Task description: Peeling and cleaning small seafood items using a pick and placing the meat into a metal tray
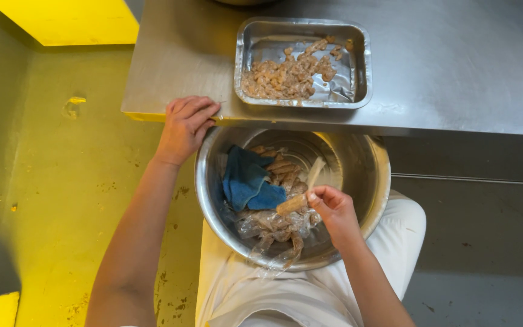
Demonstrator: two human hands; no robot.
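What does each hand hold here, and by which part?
The right hand pinches one end of a brown food stick over the steel bowl. The left hand holds nothing; it rests on the table edge.

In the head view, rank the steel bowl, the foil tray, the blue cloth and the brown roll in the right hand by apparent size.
1. steel bowl, though it sits nearer the camera than the tray
2. foil tray
3. blue cloth
4. brown roll, pinched in the right hand
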